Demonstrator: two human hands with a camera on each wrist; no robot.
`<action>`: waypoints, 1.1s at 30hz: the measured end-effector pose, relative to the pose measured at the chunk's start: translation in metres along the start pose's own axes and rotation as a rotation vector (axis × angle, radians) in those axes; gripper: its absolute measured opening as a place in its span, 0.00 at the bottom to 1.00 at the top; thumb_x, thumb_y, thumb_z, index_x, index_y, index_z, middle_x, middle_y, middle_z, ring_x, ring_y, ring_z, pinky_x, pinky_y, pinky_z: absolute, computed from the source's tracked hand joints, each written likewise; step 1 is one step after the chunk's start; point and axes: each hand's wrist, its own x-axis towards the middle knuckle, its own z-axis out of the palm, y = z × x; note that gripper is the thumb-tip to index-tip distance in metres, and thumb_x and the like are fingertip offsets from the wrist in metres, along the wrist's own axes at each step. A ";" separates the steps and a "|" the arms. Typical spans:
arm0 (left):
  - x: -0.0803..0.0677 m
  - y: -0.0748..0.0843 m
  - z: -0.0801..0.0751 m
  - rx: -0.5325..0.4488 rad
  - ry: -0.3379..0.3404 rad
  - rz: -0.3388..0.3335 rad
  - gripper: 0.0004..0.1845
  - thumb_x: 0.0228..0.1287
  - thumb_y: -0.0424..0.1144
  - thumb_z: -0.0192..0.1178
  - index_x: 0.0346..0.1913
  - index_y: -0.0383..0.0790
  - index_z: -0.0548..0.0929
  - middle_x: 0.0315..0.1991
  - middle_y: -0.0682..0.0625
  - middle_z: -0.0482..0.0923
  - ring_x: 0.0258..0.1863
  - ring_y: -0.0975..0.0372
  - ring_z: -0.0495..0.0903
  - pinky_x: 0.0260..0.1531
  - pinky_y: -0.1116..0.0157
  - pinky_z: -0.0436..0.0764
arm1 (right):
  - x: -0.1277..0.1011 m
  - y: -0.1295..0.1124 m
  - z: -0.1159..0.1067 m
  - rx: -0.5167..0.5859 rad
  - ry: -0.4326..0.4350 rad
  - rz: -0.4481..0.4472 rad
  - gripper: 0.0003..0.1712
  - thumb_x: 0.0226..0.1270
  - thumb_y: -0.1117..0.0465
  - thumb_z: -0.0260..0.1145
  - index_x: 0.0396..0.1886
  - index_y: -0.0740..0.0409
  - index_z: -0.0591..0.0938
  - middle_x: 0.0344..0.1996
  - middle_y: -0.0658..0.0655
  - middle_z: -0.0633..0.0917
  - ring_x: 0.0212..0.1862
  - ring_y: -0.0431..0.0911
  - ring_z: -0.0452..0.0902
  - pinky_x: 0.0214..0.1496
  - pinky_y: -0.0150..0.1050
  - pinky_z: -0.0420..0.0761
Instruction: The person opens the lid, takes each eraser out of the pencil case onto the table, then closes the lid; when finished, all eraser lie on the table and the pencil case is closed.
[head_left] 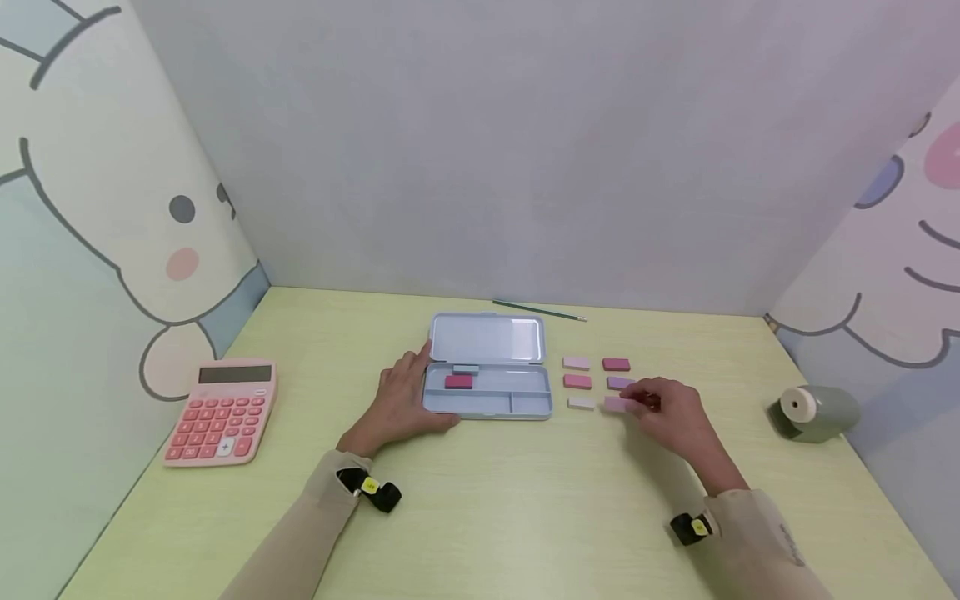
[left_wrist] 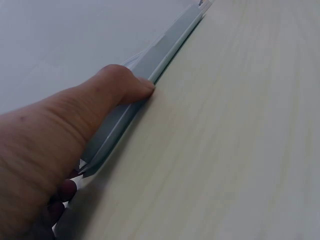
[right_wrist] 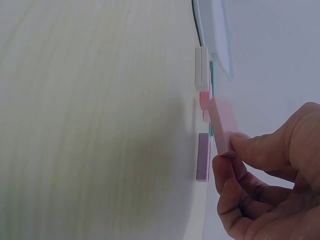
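A pale blue pencil case lies with its lid raised back. In its rear compartment sit a teal eraser and a dark pink eraser. My left hand rests against the case's left side, fingers extended and thumb pressing the front edge. Between thumb and fingers, my right hand pinches a light pink eraser, tilted above the table in the right wrist view. Beside it lie a purple eraser and a white eraser.
Behind those are a pink eraser, a pale pink eraser and a magenta eraser. A pencil lies behind the case. A pink calculator stands far left, a grey-green pencil sharpener far right.
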 end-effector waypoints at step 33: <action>0.001 -0.002 0.001 -0.017 0.005 0.000 0.74 0.47 0.65 0.80 0.89 0.41 0.47 0.70 0.39 0.71 0.66 0.48 0.71 0.69 0.44 0.64 | 0.018 0.014 -0.005 -0.045 -0.063 -0.014 0.09 0.71 0.60 0.75 0.45 0.61 0.92 0.37 0.59 0.91 0.39 0.48 0.79 0.40 0.39 0.76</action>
